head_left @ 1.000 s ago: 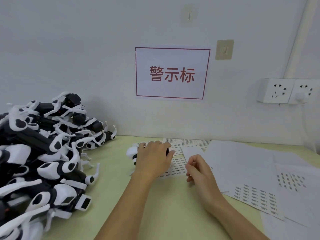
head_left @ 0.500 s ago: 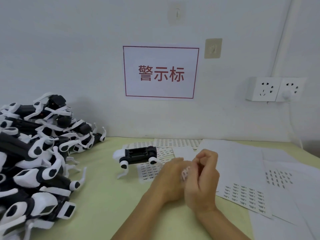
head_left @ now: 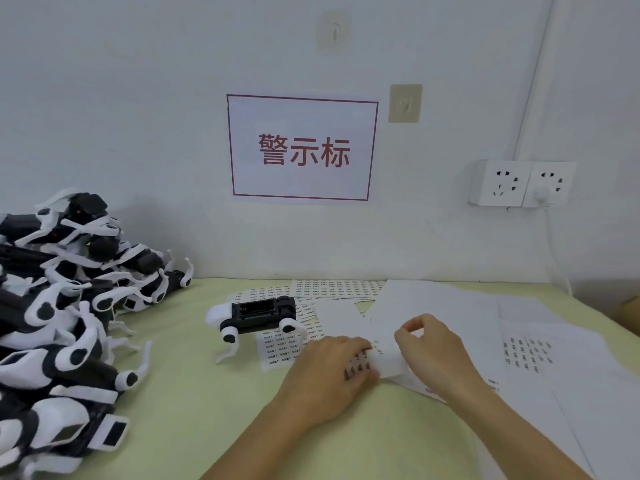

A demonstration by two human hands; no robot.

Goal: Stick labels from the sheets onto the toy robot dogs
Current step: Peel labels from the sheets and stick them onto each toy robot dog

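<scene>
Hands parted since; left hand point(head_left: 332, 372) and right hand point(head_left: 429, 344) grip label sheet point(head_left: 388, 362).

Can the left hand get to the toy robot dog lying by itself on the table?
Probably yes. The toy robot dog lies just beyond the left hand with nothing between, but that hand first has to let go of the label sheet.

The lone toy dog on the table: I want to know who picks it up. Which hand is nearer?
Left. The left hand sits just right of the lone toy dog; the right hand is farther right.
</scene>
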